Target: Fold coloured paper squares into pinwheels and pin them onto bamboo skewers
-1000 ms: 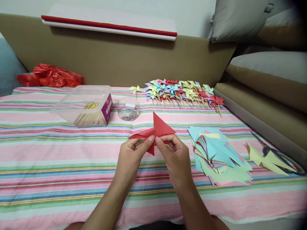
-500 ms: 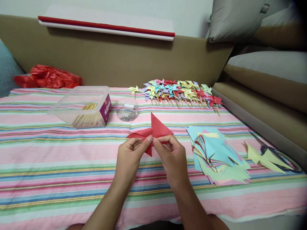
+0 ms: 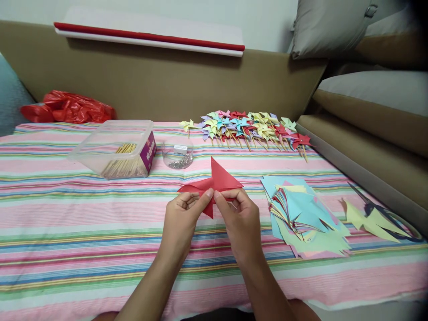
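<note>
A red paper pinwheel [image 3: 223,175] is held above the striped cloth, its pointed blades spreading up, left and down. My left hand [image 3: 183,215] pinches it near the centre with thumb and fingers. From the other side my right hand [image 3: 241,215] grips it too, its thumb tip close beside the left thumb. Both thumbs cover the pinwheel's middle, so what lies under them is hidden. Beyond my hands stands a small clear round container [image 3: 180,159] with many small silvery pieces in it. No stick shows on the pinwheel I hold.
Finished pinwheels on sticks [image 3: 247,127] lie in a heap at the back. A clear plastic box [image 3: 96,145] holds wooden sticks. Cut coloured paper [image 3: 307,214] is stacked at right, beside scissors [image 3: 384,211] under a yellow cut sheet [image 3: 371,223]. A red plastic bag [image 3: 76,107] lies back left.
Nearly nothing differs. Both hands keep their pinch on the red pinwheel, and the whole view has shifted very slightly.
</note>
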Demonstrator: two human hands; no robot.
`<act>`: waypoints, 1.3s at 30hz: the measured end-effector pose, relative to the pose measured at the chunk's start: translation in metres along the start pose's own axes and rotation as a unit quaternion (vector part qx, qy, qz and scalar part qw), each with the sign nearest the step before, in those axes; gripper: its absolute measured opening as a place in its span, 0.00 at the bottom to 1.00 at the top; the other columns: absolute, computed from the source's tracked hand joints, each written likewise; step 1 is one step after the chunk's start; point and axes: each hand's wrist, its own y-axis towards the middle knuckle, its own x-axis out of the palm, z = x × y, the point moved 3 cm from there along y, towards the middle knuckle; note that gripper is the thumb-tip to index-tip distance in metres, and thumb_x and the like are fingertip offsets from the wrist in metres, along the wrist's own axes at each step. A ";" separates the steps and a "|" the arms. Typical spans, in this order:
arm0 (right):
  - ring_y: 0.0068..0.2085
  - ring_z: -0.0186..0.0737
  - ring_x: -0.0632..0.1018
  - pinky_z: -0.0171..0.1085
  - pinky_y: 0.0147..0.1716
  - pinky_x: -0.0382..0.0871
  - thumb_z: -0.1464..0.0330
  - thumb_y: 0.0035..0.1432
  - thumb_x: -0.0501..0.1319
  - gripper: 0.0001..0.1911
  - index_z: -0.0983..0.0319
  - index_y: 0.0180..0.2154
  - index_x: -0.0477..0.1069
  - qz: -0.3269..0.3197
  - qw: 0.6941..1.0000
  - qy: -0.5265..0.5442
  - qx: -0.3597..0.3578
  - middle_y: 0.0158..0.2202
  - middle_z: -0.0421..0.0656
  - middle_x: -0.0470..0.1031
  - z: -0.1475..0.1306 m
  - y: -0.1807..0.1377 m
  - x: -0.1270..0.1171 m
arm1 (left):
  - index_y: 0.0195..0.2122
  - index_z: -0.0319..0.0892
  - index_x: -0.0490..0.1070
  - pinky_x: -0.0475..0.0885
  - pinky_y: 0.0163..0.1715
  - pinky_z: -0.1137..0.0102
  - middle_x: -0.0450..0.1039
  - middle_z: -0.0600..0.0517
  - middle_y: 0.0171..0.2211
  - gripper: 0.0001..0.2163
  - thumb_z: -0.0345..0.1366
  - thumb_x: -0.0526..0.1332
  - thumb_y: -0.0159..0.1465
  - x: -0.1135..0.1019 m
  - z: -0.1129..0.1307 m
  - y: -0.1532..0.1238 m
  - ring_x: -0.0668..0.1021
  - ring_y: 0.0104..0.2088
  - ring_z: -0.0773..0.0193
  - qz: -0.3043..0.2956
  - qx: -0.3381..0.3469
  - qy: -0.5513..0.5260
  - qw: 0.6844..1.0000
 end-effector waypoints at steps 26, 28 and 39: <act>0.44 0.41 0.78 0.44 0.47 0.74 0.62 0.56 0.69 0.16 0.55 0.44 0.66 -0.054 0.989 -0.065 -0.118 0.49 0.43 0.72 -0.015 0.006 -0.017 | 0.26 0.40 0.75 0.67 0.31 0.72 0.74 0.54 0.25 0.12 0.41 0.73 0.56 -0.012 0.007 0.008 0.72 0.28 0.67 0.000 -0.019 -0.037 0.999; 0.44 0.40 0.78 0.42 0.44 0.75 0.59 0.56 0.69 0.21 0.54 0.47 0.64 -0.011 0.997 -0.009 -0.073 0.52 0.44 0.73 -0.016 0.009 -0.023 | 0.25 0.40 0.74 0.64 0.29 0.72 0.71 0.55 0.23 0.12 0.42 0.72 0.57 -0.013 0.008 0.008 0.70 0.27 0.67 -0.012 -0.002 0.012 1.000; 0.41 0.48 0.79 0.45 0.42 0.73 0.58 0.53 0.68 0.13 0.58 0.37 0.81 -0.149 0.985 -0.079 0.041 0.39 0.44 0.81 -0.011 0.009 -0.029 | 0.18 0.44 0.60 0.52 0.21 0.71 0.55 0.58 0.18 0.22 0.47 0.69 0.58 -0.003 0.015 0.002 0.58 0.20 0.69 -0.127 0.002 0.145 0.981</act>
